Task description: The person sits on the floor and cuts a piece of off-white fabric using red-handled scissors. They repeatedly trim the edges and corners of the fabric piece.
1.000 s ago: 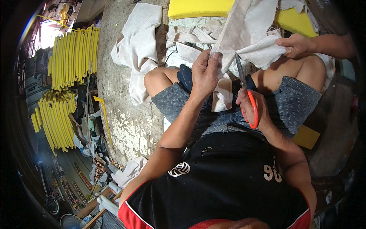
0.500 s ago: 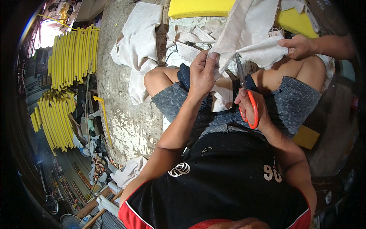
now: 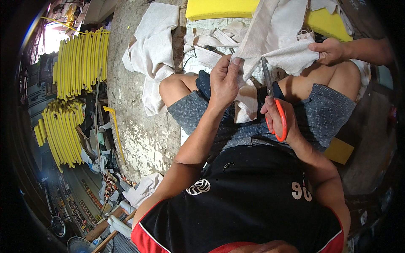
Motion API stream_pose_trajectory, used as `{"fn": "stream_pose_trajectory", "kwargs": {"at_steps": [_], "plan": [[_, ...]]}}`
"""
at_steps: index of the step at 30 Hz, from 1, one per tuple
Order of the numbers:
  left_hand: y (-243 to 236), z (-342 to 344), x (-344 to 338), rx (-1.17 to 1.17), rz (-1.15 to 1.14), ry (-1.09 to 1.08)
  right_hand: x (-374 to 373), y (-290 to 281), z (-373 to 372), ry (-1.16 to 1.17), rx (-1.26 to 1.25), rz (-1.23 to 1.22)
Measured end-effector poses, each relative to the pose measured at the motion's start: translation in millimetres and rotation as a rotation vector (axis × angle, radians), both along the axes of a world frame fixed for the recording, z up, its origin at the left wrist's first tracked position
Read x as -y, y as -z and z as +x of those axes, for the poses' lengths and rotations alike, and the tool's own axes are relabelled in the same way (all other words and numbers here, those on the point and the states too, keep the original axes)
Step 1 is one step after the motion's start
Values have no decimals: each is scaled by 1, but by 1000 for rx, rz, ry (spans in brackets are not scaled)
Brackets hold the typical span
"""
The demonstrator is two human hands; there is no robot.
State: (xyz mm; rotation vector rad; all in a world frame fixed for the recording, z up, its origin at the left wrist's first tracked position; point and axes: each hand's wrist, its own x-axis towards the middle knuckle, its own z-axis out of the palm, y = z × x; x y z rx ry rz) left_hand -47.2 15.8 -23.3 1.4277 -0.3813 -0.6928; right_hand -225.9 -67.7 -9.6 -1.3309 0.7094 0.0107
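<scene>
My left hand pinches the edge of an off-white cloth between thumb and fingers, above my lap. In my right hand is a pair of scissors with orange-red handles, its blades pointing away from me. The blade tips meet the cloth's lower edge, to the right of my left hand. Another person's hand grips the same cloth at its right end. A strip of off-white cloth hangs over my lap under the scissors.
Another off-white cloth lies on the worn board at left. Cloth scraps and a yellow foam block lie beyond my hands. Stacked yellow strips stand far left. A yellow angled tool lies along the board's edge.
The scissors and my right hand have shifted very slightly. My left hand and the other person's hand hold the cloth as before.
</scene>
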Motion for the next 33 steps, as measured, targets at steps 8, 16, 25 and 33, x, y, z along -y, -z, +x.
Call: {"fn": "stream_pose_trajectory", "kwargs": {"at_steps": [8,16,25,33], "plan": [[6,5,-1,76,20,15,2,8,-1,14,78,-141],[8,7,-3,22,-14,-1,1,5,-1,-10,24,18],[7,7,-4,16,-10,11,2,1,-1,-28,-17,-51],[6,6,-4,50,1,26,3,2,-1,-37,-1,-144]]}}
